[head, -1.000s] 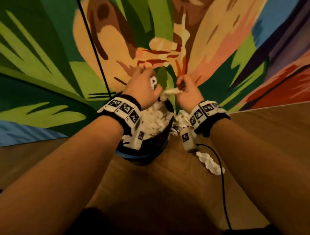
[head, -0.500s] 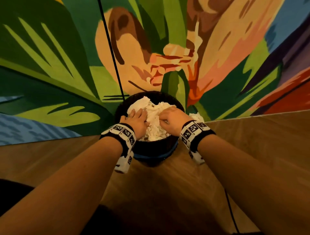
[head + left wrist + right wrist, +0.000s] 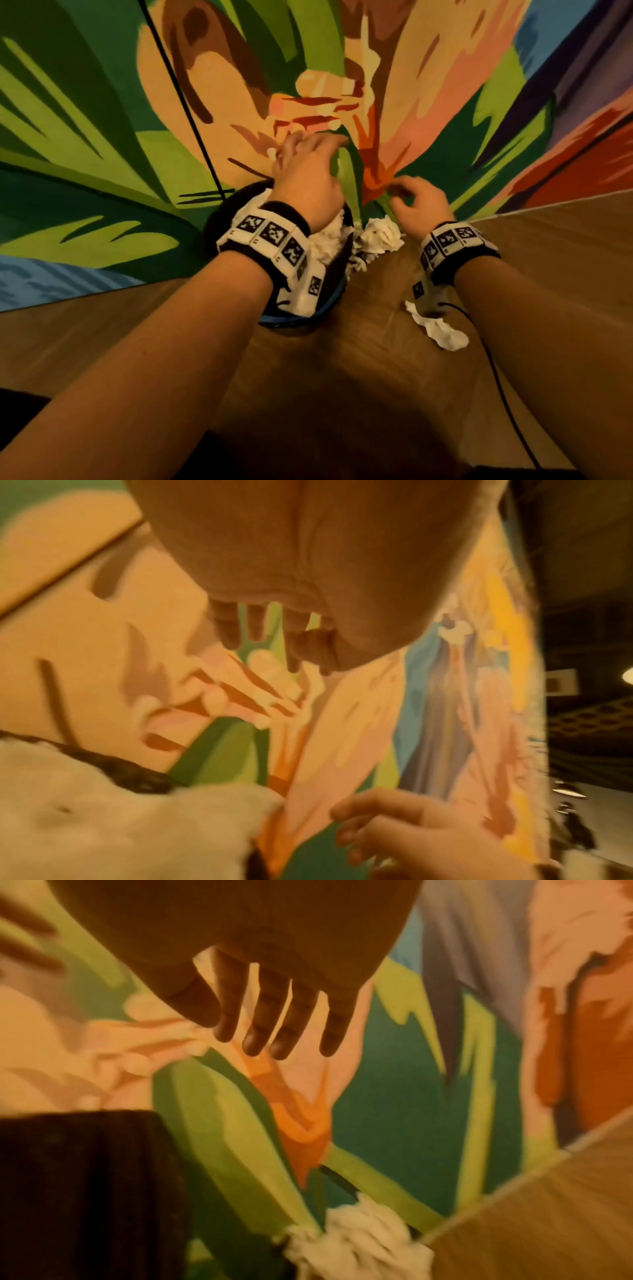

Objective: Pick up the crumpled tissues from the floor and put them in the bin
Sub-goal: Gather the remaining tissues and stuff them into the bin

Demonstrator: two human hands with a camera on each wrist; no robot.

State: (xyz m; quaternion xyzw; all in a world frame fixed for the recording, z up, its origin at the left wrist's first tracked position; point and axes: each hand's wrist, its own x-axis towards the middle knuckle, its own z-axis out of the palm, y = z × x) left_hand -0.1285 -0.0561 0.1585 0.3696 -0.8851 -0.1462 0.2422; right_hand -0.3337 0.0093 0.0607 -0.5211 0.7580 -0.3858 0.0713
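The black bin stands on the wooden floor against the painted wall, heaped with white crumpled tissues. My left hand hovers above the bin with relaxed fingers and holds nothing. My right hand hangs to the right of the bin, fingers straight and empty. Below it a crumpled tissue lies on the floor against the bin and wall, also seen as the tissue in the right wrist view. Another tissue lies nearer me under my right wrist.
The colourful mural wall rises right behind the bin. A thin black cable runs down the wall to the bin, and a second cable trails from my right wrist across the wooden floor.
Half a second ago both hands pressed on the tissues in the bin. Both have since lifted off; the right hand has moved right, over the tissue beside the bin.
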